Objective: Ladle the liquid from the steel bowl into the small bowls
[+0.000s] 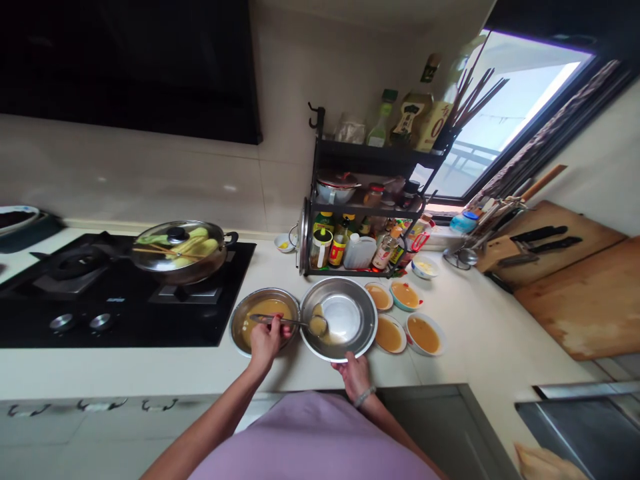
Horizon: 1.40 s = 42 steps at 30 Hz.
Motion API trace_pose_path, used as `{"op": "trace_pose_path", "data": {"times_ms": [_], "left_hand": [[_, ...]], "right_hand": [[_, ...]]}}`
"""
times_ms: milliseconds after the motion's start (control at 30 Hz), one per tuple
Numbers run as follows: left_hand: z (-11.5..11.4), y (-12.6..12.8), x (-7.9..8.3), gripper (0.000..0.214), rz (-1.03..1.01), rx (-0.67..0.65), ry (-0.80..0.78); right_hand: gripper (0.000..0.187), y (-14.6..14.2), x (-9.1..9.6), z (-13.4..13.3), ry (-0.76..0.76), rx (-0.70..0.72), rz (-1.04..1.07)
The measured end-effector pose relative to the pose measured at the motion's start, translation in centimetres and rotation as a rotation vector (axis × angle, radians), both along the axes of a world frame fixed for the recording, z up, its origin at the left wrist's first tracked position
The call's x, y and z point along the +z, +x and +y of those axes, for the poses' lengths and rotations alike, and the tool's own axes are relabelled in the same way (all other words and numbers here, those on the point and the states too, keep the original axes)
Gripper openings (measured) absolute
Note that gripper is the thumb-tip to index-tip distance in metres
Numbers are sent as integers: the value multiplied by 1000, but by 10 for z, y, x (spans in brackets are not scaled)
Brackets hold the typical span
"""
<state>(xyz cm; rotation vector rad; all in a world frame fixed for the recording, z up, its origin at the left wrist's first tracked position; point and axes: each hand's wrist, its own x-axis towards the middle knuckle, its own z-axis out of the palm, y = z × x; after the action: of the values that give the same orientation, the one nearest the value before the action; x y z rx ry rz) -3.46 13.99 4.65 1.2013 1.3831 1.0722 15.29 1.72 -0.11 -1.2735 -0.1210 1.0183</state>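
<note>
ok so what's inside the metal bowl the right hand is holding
Inside the metal bowl is the scoop of the ladle, with tan liquid in it, and a little more lies on the shiny bottom beside it. Whatever is directly under the scoop is covered.

Bare counter [483, 327] right of filled bowls [443, 339]; rack [370, 155] behind right basin [367, 317].

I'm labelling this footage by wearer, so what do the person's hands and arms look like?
The left hand and right hand are gloveless. The right wrist wears a pale greyish bracelet; the left wrist shows none. Both forearms show no sleeve. The top is plain lilac.
</note>
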Motion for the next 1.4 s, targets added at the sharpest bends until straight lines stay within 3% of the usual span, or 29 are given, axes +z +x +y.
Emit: {"op": "trace_pose_path", "data": {"times_ms": [167,400,567,767,933,1100,1400], "left_hand": [[2,-9,8,33,-148,57,-25],[1,-32,34,29,-229,149,10],[2,-63,43,36,4,188,127],[-9,-85,45,30,444,124,504],[-16,-86,39,20,513,48,740],[-16,-81,35,19,482,12,752],[-23,-33,70,22,251,-25,656]], "right_hand": [[20,1,0,1,-13,10,-4],[22,2,0,2,-18,-6,16],[22,2,1,1,-31,1,1],[24,0,3,2,-24,-10,-4],[19,1,6,4,1,-31,-21],[19,8,15,9,22,-58,-39],[22,14,33,19,61,-90,-20]]}}
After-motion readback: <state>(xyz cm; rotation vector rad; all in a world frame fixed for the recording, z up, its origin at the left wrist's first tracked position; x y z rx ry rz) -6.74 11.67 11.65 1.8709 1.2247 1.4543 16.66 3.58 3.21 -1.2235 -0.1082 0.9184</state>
